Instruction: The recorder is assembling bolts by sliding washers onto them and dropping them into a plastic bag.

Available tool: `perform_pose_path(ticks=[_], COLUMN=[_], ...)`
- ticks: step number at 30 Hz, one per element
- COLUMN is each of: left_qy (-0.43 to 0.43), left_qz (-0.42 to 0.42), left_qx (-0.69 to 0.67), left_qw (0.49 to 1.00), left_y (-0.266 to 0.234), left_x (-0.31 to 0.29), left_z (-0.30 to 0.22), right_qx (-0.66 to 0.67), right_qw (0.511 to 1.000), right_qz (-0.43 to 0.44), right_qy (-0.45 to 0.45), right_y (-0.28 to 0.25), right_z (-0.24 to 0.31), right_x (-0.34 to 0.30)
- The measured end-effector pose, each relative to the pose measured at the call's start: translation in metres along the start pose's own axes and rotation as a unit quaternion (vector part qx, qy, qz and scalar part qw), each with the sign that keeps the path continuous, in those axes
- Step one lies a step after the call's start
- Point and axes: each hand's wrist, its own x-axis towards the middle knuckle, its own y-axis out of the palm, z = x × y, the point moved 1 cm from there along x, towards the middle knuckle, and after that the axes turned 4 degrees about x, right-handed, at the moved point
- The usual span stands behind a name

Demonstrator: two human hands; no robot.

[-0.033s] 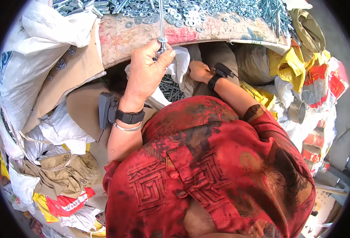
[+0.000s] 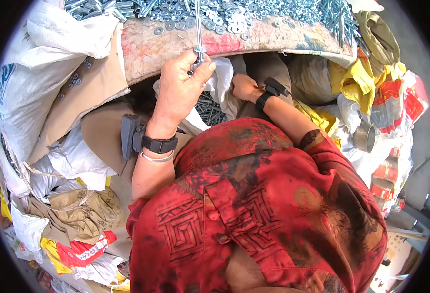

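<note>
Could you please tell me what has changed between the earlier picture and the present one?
Nothing has visibly changed. The left hand still holds the metal rod between thumb and fingers, the right hand stays to the right of the open white bag, and the washers lie as before.

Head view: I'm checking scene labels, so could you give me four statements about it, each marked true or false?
1. The left hand grips a metal rod. True.
2. Loose washers lie on the stained surface. True.
3. The right hand is in among those washers. False: it is apart from them, nearer the red shirt.
4. The silver bangle is on the right wrist. False: it is on the left one.
</note>
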Motion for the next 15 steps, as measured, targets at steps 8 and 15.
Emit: perform_pose_path(ticks=[8,15], left_qy=[-0.052,-0.053], left_qz=[-0.016,-0.018], left_qx=[-0.051,-0.041], left_qw=[0.997,0.998], left_y=[-0.004,-0.004], left_x=[0.004,0.008], left_z=[-0.009,-0.008], right_qx=[0.188,0.371], right_qw=[0.981,0.924], right_qz=[0.022,0.093], right_qy=[-0.032,-0.017], right_y=[-0.054,-0.087], right_z=[-0.022,-0.022], right_x=[-0.016,-0.061])
